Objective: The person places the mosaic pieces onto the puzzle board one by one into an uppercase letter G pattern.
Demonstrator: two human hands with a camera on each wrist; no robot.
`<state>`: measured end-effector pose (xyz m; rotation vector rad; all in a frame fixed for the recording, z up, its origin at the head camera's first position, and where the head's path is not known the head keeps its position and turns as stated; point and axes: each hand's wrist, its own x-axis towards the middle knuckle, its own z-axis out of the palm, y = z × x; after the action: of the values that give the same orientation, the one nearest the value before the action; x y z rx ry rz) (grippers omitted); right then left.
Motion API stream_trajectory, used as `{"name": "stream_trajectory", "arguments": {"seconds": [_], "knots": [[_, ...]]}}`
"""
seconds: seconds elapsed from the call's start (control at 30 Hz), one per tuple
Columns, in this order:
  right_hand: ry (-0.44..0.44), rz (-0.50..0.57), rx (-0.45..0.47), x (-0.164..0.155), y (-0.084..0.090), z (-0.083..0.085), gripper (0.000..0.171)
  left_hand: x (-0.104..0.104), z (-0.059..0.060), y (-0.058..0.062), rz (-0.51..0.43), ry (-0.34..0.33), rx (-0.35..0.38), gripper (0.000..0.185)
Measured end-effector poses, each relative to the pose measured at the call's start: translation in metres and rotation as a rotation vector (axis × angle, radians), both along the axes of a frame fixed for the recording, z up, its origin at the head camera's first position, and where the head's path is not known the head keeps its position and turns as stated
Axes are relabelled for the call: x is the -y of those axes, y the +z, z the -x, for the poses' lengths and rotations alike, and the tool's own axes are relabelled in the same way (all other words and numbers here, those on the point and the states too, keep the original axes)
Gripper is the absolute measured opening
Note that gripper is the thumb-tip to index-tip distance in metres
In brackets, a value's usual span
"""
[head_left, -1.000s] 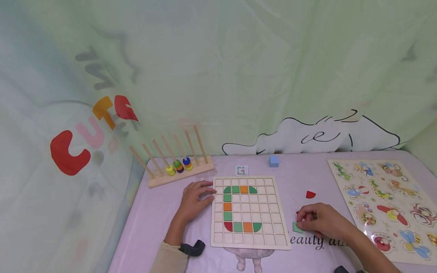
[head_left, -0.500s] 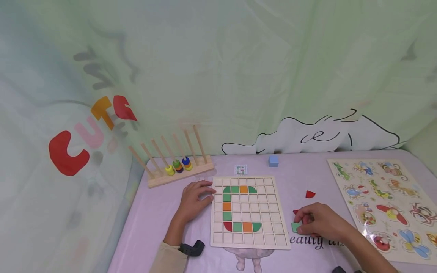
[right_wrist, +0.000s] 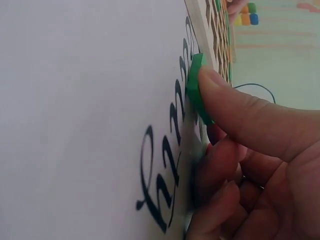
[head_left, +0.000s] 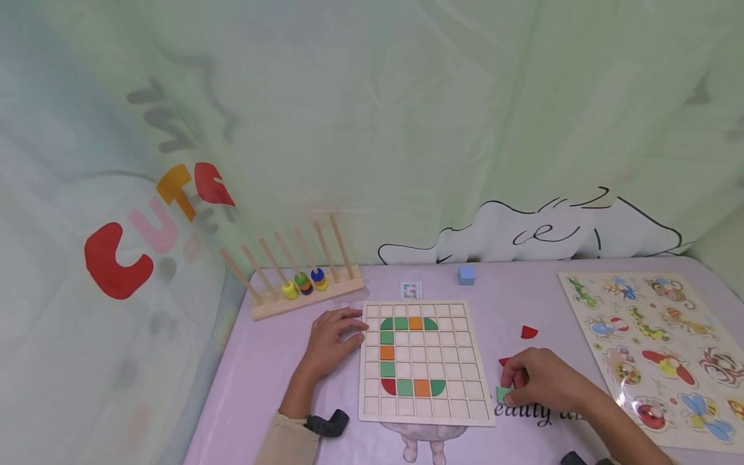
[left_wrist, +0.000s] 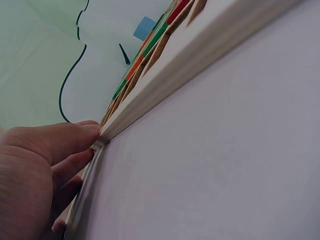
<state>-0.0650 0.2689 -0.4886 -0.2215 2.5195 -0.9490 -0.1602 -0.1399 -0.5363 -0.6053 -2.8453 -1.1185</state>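
Observation:
A square wooden grid board (head_left: 418,407) lies on the table, with green, orange and red tiles set in a C shape. My left hand (head_left: 332,342) rests at its left side, fingertips touching the edge; the left wrist view shows the thumb (left_wrist: 82,134) against the board's rim. Right of the board, my right hand (head_left: 543,378) pinches a green tile (head_left: 502,393) close to the table. In the right wrist view the thumb lies against that green tile (right_wrist: 198,90). One red quarter-round tile (head_left: 528,332) lies beyond this hand; another red tile (head_left: 504,361) is partly hidden by its fingers.
A wooden peg rack (head_left: 308,302) with coloured rings stands at the back left. Behind the board lie a small pattern card (head_left: 411,290) and a blue cube (head_left: 466,276). An insect-and-animal puzzle board (head_left: 657,345) lies at the right, close to my right forearm.
My right hand has shifted slightly left, and the green tile with it. My left hand and the grid board stay in place.

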Motion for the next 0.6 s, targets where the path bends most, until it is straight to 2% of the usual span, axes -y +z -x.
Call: {"name": "stream_trajectory", "arguments": {"seconds": [0.2,0.33,0.5,0.6], "knots": [[-0.028,0.011,0.013,0.001,0.001,0.0,0.025,0.001,0.0,-0.001,0.004,-0.002,0.007,0.017],[-0.046,0.032,-0.028,0.007,0.002,0.002,0.023,0.001,0.0,-0.002,0.008,-0.005,-0.001,0.017],[-0.062,0.086,-0.085,0.024,0.011,0.01,0.021,0.0,0.001,-0.002,0.004,-0.003,-0.009,0.016],[-0.082,0.108,-0.083,0.039,0.018,0.016,0.021,0.0,0.001,-0.002,-0.001,0.0,0.0,0.016]]}}
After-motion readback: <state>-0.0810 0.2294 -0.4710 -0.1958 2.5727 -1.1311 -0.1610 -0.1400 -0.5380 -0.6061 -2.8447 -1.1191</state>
